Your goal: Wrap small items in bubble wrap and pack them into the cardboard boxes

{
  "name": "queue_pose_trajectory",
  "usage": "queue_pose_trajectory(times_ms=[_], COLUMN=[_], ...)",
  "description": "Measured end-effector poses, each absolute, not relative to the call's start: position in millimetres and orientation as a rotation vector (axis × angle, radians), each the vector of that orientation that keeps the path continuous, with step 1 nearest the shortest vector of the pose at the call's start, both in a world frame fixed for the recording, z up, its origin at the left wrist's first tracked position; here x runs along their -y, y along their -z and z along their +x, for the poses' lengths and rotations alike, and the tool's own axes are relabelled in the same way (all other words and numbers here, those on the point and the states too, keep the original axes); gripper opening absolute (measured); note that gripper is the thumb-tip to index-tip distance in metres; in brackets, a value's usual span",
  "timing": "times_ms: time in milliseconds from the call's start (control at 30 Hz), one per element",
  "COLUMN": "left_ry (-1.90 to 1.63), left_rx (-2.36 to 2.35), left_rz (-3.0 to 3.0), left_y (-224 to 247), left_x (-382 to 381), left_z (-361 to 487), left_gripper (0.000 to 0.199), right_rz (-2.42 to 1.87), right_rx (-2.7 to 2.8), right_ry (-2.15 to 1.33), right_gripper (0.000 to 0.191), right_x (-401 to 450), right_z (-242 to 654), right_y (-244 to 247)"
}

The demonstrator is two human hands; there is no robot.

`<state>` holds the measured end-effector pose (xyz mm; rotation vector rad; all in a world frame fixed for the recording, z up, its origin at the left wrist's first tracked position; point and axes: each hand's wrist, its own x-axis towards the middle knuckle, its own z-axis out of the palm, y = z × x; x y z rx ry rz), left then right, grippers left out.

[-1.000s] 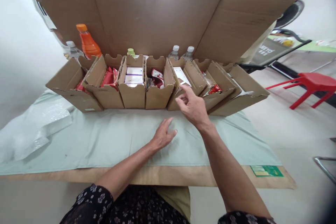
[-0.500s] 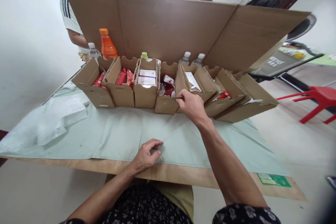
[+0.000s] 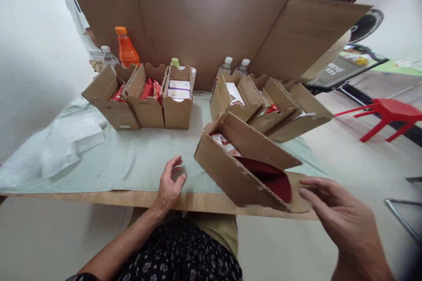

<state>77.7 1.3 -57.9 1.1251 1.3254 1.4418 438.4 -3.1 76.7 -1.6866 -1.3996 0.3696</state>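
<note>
A long cardboard box [image 3: 231, 175] lies slanted across the right part of the table, its open top showing a white and red packet [image 3: 226, 142] and a dark red item [image 3: 268, 178]. My right hand [image 3: 343, 210] pinches this box's near right end between thumb and fingers. Left of the box, my left hand [image 3: 169, 184] hovers over the table's front part, fingers apart and holding nothing. Behind stand two groups of cardboard boxes, three at the left [image 3: 178, 112] and several at the right [image 3: 237, 96], with a gap between them.
A tall cardboard panel [image 3: 211, 30] stands behind the boxes, with an orange bottle [image 3: 128, 50] and several clear bottles before it. Bubble wrap [image 3: 72, 140] lies on the cloth [image 3: 145, 158] at left. A red stool [image 3: 389, 114] is at right; a person is partly visible behind the panel.
The box with the dark red item has left the row, coming forward and right with my right hand. My left hand has moved slightly left and up. The view has shifted a little.
</note>
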Motion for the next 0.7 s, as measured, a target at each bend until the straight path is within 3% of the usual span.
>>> queue_pose_trajectory(times_ms=[167, 300, 467, 700], left_ry=[-1.273, -1.13, -1.133, -1.314], left_rx=[-1.24, -1.109, -1.094, -1.326], left_rz=[1.322, 1.391, 1.364, 1.296], left_y=[48.5, 44.2, 40.3, 50.4], left_x=[-21.5, -36.3, -32.1, 4.7], left_z=[94.1, 111.8, 119.9, 101.2], left_gripper=[0.076, 0.086, 0.081, 0.072], right_rz=[-1.566, -1.526, -1.568, -1.472], right_rx=[0.97, 1.144, 1.216, 1.476], right_ry=[-0.567, -0.792, -0.773, -0.866], right_gripper=[0.074, 0.062, 0.042, 0.049], right_x=[32.1, 46.3, 33.1, -43.7], right_z=[439.8, 419.6, 410.9, 391.9], right_y=[-29.3, 7.3, 16.4, 9.0])
